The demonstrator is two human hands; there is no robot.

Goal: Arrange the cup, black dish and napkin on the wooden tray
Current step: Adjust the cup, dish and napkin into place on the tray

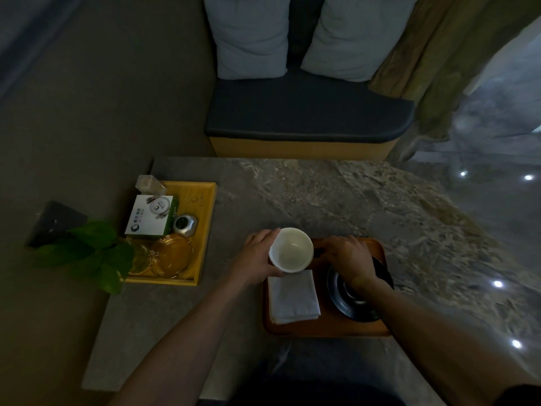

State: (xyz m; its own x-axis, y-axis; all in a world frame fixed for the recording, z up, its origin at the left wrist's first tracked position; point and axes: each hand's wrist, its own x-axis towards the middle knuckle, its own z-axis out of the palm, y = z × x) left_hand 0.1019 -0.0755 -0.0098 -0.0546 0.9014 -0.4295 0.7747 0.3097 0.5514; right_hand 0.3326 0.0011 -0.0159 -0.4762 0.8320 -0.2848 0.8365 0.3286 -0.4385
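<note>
A white cup (291, 249) is held above the far left corner of the wooden tray (325, 328), with my left hand (259, 254) wrapped around its left side. A folded white napkin (292, 297) lies flat on the tray's left half, just below the cup. On the right half sits a black dish (348, 300), partly hidden by my right wrist. My right hand (344, 254) rests palm down over the tray's far edge, fingers reaching toward something small and dark that I cannot make out.
A yellow tray (205, 230) at the left holds a white and green box (150, 218), a small clock, glass dishes and a clear holder. A green plant (93, 253) overhangs its near left corner. Beyond the stone table stands a cushioned bench (304, 118) with two pillows.
</note>
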